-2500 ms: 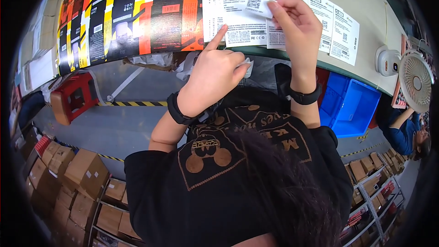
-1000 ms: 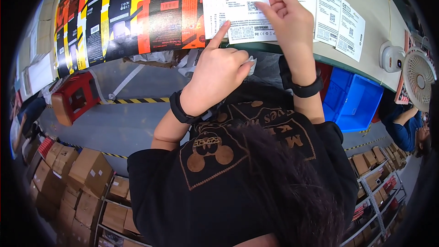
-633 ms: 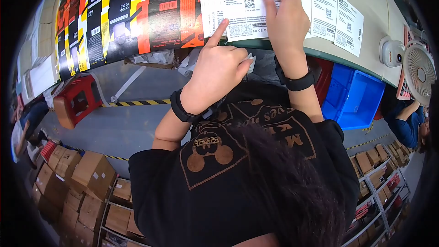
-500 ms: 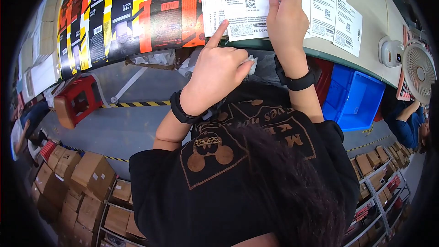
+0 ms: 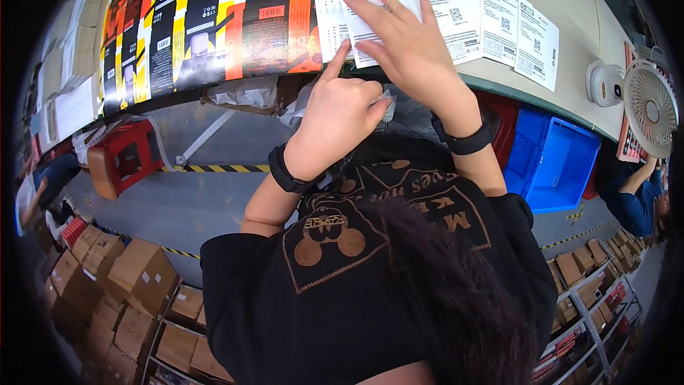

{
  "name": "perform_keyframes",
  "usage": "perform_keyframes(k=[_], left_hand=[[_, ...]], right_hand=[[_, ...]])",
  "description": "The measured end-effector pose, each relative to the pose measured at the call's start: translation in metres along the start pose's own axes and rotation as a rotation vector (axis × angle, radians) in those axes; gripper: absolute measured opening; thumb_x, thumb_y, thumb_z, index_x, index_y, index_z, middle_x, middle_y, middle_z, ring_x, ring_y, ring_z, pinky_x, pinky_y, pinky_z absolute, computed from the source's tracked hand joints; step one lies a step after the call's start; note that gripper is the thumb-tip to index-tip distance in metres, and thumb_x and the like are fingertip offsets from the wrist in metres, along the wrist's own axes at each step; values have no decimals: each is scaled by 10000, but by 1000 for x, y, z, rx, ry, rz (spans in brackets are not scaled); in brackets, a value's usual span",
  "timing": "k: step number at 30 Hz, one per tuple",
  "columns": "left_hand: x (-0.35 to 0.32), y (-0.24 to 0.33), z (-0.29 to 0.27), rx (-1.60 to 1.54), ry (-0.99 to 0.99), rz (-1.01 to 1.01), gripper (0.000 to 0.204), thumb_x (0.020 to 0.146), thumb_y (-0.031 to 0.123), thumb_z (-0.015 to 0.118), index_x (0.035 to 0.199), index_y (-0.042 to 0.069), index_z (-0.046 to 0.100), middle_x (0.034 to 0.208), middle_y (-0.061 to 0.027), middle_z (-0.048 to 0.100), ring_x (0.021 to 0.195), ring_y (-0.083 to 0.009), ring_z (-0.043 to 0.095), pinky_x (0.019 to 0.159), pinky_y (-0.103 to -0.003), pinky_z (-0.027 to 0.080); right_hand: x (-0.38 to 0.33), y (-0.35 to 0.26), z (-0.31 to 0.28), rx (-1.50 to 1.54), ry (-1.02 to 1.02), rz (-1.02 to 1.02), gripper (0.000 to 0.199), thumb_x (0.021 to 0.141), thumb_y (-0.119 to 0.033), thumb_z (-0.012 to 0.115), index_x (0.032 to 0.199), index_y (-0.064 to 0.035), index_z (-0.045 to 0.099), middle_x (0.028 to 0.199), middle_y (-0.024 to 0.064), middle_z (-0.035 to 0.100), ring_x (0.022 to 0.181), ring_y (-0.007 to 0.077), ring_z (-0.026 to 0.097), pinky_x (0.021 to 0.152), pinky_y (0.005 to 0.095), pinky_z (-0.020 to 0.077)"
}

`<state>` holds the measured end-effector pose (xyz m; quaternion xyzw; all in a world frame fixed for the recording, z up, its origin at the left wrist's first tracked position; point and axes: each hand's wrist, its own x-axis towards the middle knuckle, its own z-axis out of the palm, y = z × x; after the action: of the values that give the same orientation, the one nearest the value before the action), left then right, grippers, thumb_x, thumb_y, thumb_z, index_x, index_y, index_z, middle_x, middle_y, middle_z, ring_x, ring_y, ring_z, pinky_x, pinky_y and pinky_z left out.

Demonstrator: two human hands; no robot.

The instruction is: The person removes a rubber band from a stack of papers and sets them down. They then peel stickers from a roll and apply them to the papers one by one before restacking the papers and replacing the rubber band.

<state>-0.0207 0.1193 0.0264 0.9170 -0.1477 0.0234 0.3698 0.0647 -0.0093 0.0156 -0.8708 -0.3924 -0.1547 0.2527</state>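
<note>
White printed leaflets lie in an overlapping row along the table's near edge. My right hand (image 5: 420, 60), fingers spread, rests over the top leaflet (image 5: 355, 27) of the left pile. At that pile's near edge, the outstretched index fingertip of my left hand (image 5: 342, 117) touches the paper; its thumb stands away and the other fingers curl, with nothing seen in them. Just right of my right hand is another leaflet (image 5: 463, 18), partly under the fingers. Two more, a middle leaflet (image 5: 500, 21) and an end leaflet (image 5: 536, 46), fan out farther right.
Flat black, yellow and orange printed cardboard sheets (image 5: 214, 21) cover the table's left part, with white stacks (image 5: 75, 50) beyond. A round fan (image 5: 652, 107) and small white device (image 5: 605, 84) sit right. Below are a blue crate (image 5: 548, 157) and red stool (image 5: 128, 150).
My right hand has moved left from the neighbouring leaflet onto the left pile, and its bent fingers have spread out. My left hand stays nearly still, its index finger at the pile's edge.
</note>
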Motion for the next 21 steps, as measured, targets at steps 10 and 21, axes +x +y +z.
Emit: perform_keyframes(k=[10, 21], left_hand=[[1, -1, -10, -216, 179, -9, 143, 702, 113, 647, 613, 18, 589, 492, -70, 528, 491, -235, 537, 1009, -400, 310], [10, 15, -29, -168, 516, -73, 229, 661, 47, 695, 878, 35, 622, 800, -93, 602, 655, -204, 569, 742, -311, 460]], right_hand=[[-16, 12, -48, 83, 16, 189, 301, 841, -161, 520, 1130, -76, 536, 1094, 89, 578, 1054, 220, 514, 1009, 436, 251], [-19, -29, -50, 877, -191, 581, 176, 763, -3, 625, 928, 28, 573, 812, 29, 620, 751, 93, 581, 704, 198, 461]])
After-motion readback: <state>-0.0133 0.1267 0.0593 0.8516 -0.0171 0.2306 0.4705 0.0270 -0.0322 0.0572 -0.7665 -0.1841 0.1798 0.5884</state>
